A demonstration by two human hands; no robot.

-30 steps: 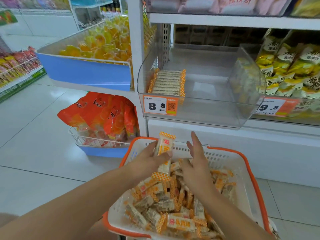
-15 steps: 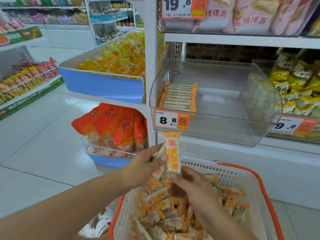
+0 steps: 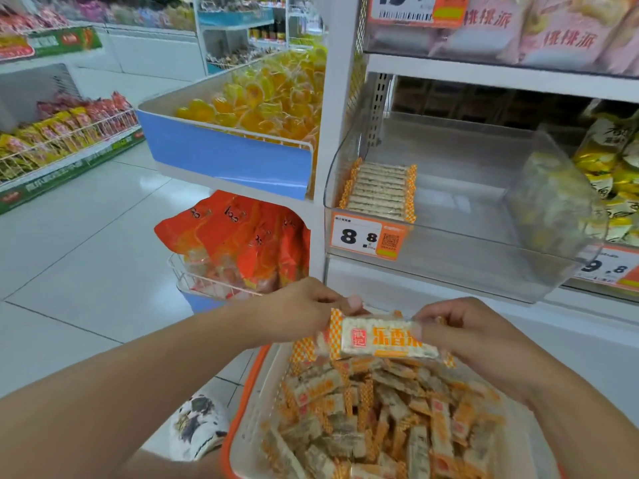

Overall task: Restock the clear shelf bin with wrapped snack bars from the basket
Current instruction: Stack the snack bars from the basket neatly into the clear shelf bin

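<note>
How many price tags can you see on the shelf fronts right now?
3: the 8.8 tag on the clear bin's front, a 9.8 tag at right, one cut-off tag at the top. Others may be out of frame.

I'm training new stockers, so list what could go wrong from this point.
1. Both hands, left hand and right hand, pinch only the ends of the snack bars; one could slip back into the basket.
2. Dropped carelessly into the clear bin, they may disturb the neat row.
</note>
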